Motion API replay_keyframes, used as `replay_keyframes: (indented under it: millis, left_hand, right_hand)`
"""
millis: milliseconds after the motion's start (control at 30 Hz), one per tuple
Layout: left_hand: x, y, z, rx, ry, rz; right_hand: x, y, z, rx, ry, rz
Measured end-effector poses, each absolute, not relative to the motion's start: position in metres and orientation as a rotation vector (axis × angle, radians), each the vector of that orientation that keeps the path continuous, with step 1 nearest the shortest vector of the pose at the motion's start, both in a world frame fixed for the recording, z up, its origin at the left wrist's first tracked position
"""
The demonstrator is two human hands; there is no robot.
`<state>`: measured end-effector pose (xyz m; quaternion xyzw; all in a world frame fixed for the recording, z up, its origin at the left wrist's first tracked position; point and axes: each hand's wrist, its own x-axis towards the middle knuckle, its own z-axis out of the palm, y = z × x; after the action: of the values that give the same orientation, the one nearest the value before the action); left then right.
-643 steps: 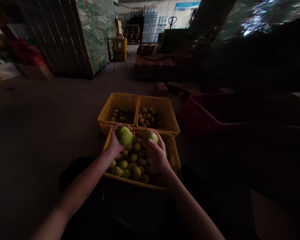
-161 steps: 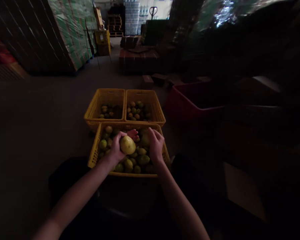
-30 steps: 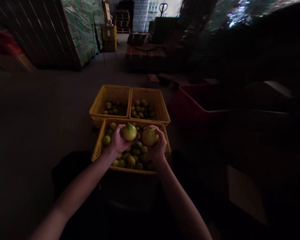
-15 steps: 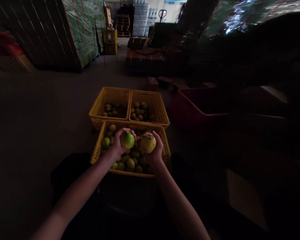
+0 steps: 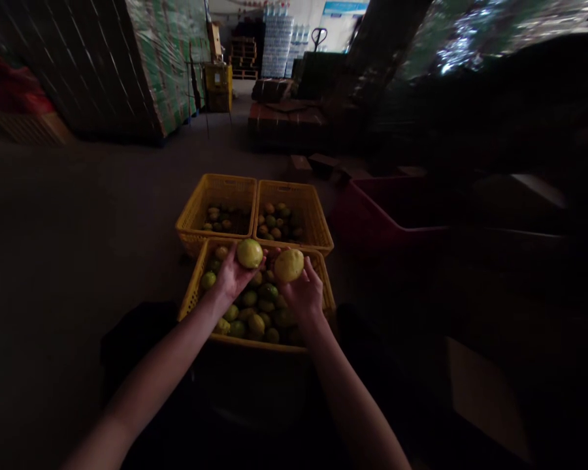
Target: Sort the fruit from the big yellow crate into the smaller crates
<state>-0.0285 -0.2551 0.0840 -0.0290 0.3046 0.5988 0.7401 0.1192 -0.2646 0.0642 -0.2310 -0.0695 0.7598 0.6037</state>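
Two hands above a crate of fruit, dim light. The left hand point(image 5: 235, 277) has its grip around the left fruit point(image 5: 249, 253), thumb on the left side and fingers mostly hidden behind; the right hand point(image 5: 304, 294) likewise grips the right fruit point(image 5: 289, 266), which rests largely on its fingers. Both fruits lie in the hands, apart from each other, above the far part of the near crate point(image 5: 193, 297), whose loose fruit point(image 5: 256, 323) shows between the wrists. The far left crate point(image 5: 230, 189) and the far right crate point(image 5: 298, 196) stand just beyond, each with a smaller heap. The likeliest fault is a slip: round, smooth-looking skin on a loosely curled hand could let a fruit roll off the fingertips, strike the rim or drop on the heap and bruise. The fruits are also close together and could knock if the hands close in. Poor light may hide a blemish, and similar colours could cause a fruit to be misjudged. Compared with the frame half a second earlier, both fruits are turned: the stem ends then facing the viewer give way to paler faces, and the hands sit farther toward the far rim; the far heaps look unchanged.
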Motion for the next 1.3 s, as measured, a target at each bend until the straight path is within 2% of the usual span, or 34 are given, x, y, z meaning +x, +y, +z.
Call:
replay_keyframes:
  millis: [233,433,967,1300]
  left_hand:
    - [-0.034,-0.27,0.087,-0.085,0.412,1.182]
    - [-0.034,-0.268,0.085,-0.096,0.462,1.124]
    - [-0.033,-0.274,0.086,0.763,0.488,0.995]
    - [-0.037,-0.279,0.093,0.47,0.51,0.923]
  right_hand:
    - [0.121,-0.268,0.061,-0.616,0.015,1.83]
    - [0.117,-0.271,0.063,-0.546,-0.127,1.857]
    - [0.12,-0.279,0.066,-0.479,-0.677,1.751]
    - [0.118,-0.284,0.072,-0.507,-0.634,1.773]
